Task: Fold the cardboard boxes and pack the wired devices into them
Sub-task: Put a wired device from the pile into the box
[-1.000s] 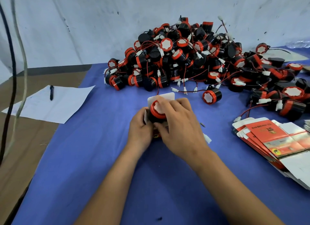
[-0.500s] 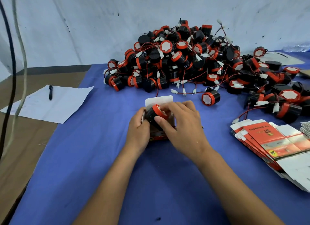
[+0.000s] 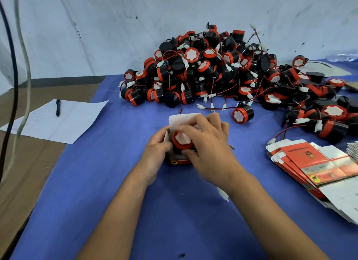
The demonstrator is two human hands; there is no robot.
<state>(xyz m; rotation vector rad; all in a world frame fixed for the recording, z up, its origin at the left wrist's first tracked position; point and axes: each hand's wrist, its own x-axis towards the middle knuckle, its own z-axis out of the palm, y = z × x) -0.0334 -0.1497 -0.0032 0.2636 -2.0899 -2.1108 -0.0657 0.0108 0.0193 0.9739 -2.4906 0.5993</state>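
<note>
Blue table (image 3: 116, 182): device (image 3: 182, 140) between both hands' grip.

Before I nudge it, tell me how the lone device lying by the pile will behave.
The lone device lies on its round side, so it would probably roll. It looks like stiff, smooth plastic, so maybe slippery. Whether its wire would drag is unclear.

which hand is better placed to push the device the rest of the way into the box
Right. The right hand already has its fingers curled around the device sitting in the mouth of the box. The left hand grips the box's side, steadying it.
</note>
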